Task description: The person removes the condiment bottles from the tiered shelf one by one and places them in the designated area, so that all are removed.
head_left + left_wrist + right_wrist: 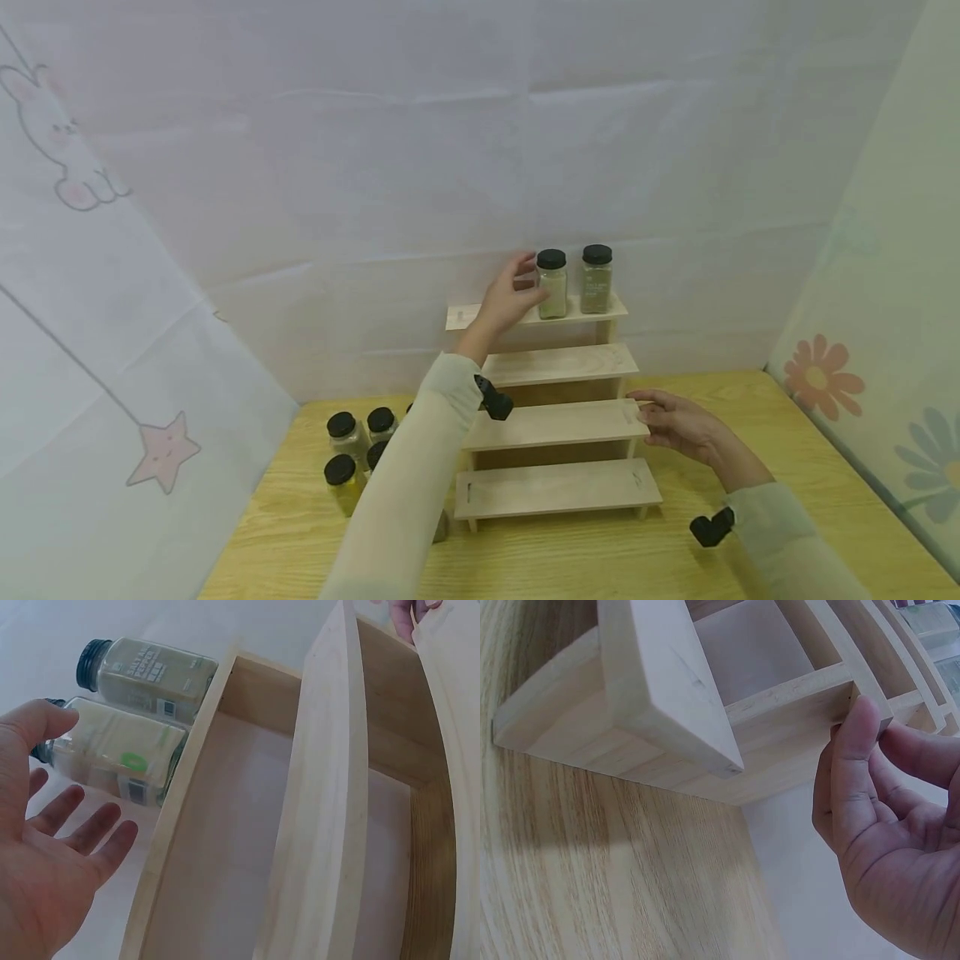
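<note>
A light wooden tiered shelf rack (555,423) stands on the table against the back wall. On its top step are two square glass spice jars with black lids: a pale-filled one (553,293) and, to its right, a greener one (596,283). My left hand (510,298) is at the pale jar's left side, its fingers loosely spread; in the left wrist view the thumb overlaps the jar near the lid. With thumb and fingers, my right hand (889,795) pinches the right end of the rack's second step from the bottom.
Several more black-lidded jars (343,483) stand on the wooden table (555,567) left of the rack, partly hidden behind my left forearm. A pale cloth wall (390,167) rises close behind the rack. Printed side panels (862,333) border the table.
</note>
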{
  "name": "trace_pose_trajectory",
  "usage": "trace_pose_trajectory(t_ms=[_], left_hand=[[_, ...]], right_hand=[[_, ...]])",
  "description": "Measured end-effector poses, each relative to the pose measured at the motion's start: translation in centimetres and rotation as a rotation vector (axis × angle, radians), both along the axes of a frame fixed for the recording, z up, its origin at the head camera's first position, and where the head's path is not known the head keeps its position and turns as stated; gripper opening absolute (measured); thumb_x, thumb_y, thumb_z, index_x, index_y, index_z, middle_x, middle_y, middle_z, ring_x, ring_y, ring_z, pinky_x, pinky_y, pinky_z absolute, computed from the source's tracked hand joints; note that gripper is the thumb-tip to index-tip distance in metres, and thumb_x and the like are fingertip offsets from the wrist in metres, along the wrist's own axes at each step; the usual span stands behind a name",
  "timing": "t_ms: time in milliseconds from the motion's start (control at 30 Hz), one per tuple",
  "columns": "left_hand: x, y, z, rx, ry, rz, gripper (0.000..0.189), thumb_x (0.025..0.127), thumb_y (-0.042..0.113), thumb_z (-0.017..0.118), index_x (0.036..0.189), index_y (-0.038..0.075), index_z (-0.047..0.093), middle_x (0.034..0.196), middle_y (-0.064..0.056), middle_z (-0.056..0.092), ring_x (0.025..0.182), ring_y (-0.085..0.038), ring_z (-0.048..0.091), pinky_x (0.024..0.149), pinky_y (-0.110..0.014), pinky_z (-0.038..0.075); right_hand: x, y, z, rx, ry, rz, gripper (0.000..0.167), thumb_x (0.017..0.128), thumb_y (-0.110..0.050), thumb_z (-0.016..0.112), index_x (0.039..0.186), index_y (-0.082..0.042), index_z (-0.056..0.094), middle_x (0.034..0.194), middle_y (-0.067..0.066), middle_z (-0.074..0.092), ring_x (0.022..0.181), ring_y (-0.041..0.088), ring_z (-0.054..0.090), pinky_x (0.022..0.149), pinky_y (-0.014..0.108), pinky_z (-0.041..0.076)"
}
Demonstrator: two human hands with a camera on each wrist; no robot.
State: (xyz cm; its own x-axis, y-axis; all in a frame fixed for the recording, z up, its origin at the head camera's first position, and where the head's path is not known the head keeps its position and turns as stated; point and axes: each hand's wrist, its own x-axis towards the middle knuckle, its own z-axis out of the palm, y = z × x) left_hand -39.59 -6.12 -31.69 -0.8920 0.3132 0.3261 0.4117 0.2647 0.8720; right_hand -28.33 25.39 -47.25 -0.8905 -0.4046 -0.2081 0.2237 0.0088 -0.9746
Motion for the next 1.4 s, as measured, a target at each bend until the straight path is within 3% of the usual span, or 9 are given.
trace_pose_trajectory(t_ms=[300,600,767,1067,1400], left_hand=[[-0.3,1.6,-0.6,-0.002,-0.006,0.015,0.078,0.092,0.016,0.075,0.158,0.022,0.034,0.148,-0.014,0.047,0.133,-0.03,0.05,0.106,-0.044,0.047],[0.3,1.6,-0.3,-0.009,0.02,0.107,0.074,0.09,0.02,0.08,0.153,0.031,0.042,0.132,-0.006,0.053,0.12,-0.023,0.055,0.094,-0.041,0.052],[1.2,0.9,0.1,-0.003,0.036,0.114,0.074,0.088,0.022,0.082,0.151,0.03,0.045,0.133,-0.004,0.052,0.119,-0.022,0.055,0.09,-0.043,0.053],[3.4,-1.4,1.1,-0.003,0.067,0.069,0.069,0.085,0.023,0.084,0.146,0.029,0.051,0.13,-0.003,0.058,0.111,-0.021,0.059,0.082,-0.041,0.054],[6.1,-4.1,1.6,0.022,0.073,0.025,0.07,0.085,0.016,0.084,0.146,0.024,0.051,0.131,-0.003,0.063,0.11,-0.024,0.06,0.095,-0.045,0.053]], right_hand=[[0.5,0.0,0.1,-0.013,-0.008,0.006,0.068,0.104,-0.015,0.059,0.159,0.0,0.022,0.09,0.0,0.041,0.068,0.006,0.046,0.081,0.028,0.058],[0.6,-0.4,0.2,-0.029,-0.001,0.027,0.065,0.104,-0.015,0.059,0.158,-0.002,0.025,0.091,0.0,0.043,0.07,0.006,0.048,0.08,0.029,0.058],[0.5,-0.5,0.3,-0.023,-0.001,0.025,0.062,0.104,-0.015,0.059,0.157,-0.004,0.029,0.09,0.0,0.042,0.07,0.006,0.046,0.08,0.028,0.058],[0.1,-0.2,0.3,-0.018,0.002,0.022,0.063,0.104,-0.014,0.058,0.158,-0.001,0.027,0.091,0.0,0.04,0.07,0.006,0.045,0.081,0.028,0.058],[-0.2,-0.3,0.3,-0.025,0.01,0.029,0.063,0.104,-0.014,0.058,0.158,-0.001,0.026,0.092,0.0,0.041,0.07,0.006,0.045,0.081,0.029,0.058]])
